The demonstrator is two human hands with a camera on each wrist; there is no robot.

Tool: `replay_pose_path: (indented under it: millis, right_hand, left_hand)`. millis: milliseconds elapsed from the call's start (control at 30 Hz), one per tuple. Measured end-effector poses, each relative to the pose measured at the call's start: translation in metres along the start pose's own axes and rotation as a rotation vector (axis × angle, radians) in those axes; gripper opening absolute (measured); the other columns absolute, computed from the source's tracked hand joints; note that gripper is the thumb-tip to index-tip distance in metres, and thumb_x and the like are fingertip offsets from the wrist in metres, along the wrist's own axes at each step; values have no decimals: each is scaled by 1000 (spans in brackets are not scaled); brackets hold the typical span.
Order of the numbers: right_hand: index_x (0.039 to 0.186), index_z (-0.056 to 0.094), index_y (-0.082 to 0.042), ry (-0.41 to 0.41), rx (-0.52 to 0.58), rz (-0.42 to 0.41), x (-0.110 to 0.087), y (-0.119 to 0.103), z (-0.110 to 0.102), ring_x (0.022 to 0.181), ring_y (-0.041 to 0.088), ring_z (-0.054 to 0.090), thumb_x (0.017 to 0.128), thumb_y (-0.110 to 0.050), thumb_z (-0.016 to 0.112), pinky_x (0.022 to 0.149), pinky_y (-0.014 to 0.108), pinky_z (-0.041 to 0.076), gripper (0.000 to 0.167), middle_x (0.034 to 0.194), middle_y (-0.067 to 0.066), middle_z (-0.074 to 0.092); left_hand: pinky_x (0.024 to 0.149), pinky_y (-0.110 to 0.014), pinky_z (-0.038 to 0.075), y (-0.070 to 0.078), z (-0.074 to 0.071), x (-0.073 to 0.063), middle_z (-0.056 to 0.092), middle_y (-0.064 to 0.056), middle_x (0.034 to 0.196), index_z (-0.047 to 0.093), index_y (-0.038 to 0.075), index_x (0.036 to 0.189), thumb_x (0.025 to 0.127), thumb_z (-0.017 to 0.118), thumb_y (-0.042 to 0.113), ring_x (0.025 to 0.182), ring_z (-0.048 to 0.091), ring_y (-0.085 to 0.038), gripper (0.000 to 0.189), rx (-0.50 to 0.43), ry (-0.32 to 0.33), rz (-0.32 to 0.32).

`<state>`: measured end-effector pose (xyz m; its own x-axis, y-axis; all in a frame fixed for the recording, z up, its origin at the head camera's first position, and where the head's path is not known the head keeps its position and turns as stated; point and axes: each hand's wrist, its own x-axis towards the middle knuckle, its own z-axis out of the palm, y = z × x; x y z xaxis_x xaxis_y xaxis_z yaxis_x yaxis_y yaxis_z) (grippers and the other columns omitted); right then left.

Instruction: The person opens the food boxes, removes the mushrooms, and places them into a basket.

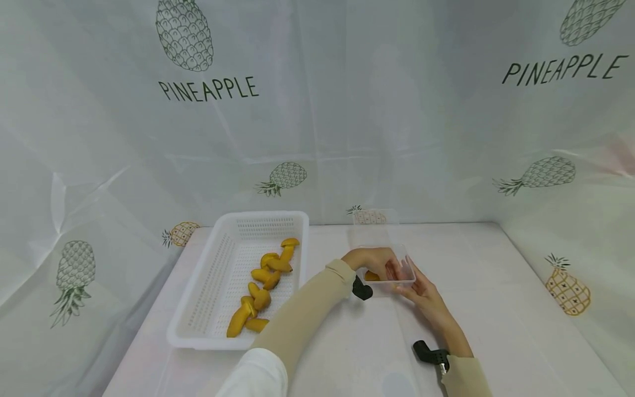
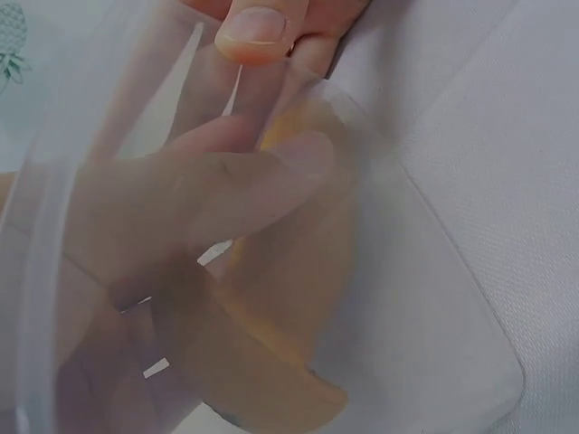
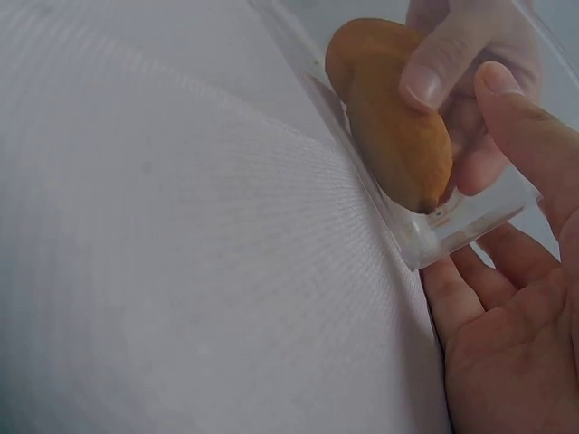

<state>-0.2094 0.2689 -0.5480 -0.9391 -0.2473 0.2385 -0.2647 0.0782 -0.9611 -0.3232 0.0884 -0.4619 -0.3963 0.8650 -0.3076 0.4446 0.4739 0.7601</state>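
Observation:
A clear plastic box [image 1: 382, 282] with its lid [image 1: 374, 227] raised stands on the table. Inside it, my left hand [image 1: 378, 261] grips a yellow-brown mushroom [image 3: 389, 108], thumb along its side, as the right wrist view shows through the wall. The left wrist view shows this mushroom [image 2: 271, 362] hazily through the plastic. My right hand [image 1: 424, 295] holds the box at its right end, the thumb [image 3: 534, 136] by the rim and the other fingers around the end wall.
A white perforated basket [image 1: 198, 298] lies to the left, holding several yellow-brown mushrooms [image 1: 260, 298] along its right side. Behind the white table [image 1: 471, 264] hangs a pineapple-printed sheet [image 1: 347, 121]. Each wrist wears a black strap-on device [image 1: 429, 353].

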Motion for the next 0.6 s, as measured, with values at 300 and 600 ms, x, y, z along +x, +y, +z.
replay_pose_path:
  millis: [300, 600]
  right_hand:
    - [161, 12, -14, 0, -3, 6, 0, 0, 1, 141, 39, 27, 97, 0, 63, 96, 17, 47, 83, 161, 27, 12]
    - [161, 15, -14, 9, -25, 8, 0, -1, 1, 138, 17, 36, 97, -2, 64, 97, 15, 46, 82, 162, 26, 10]
  left_hand:
    - [77, -15, 54, -1, 0, 1, 76, -8, 95, 75, -5, 106, 86, 75, -5, 83, 70, -10, 21, 0, -2, 13]
    - [79, -11, 49, 4, -3, -4, 75, -8, 102, 75, -3, 108, 89, 75, 2, 84, 59, 0, 20, 21, 38, 61]
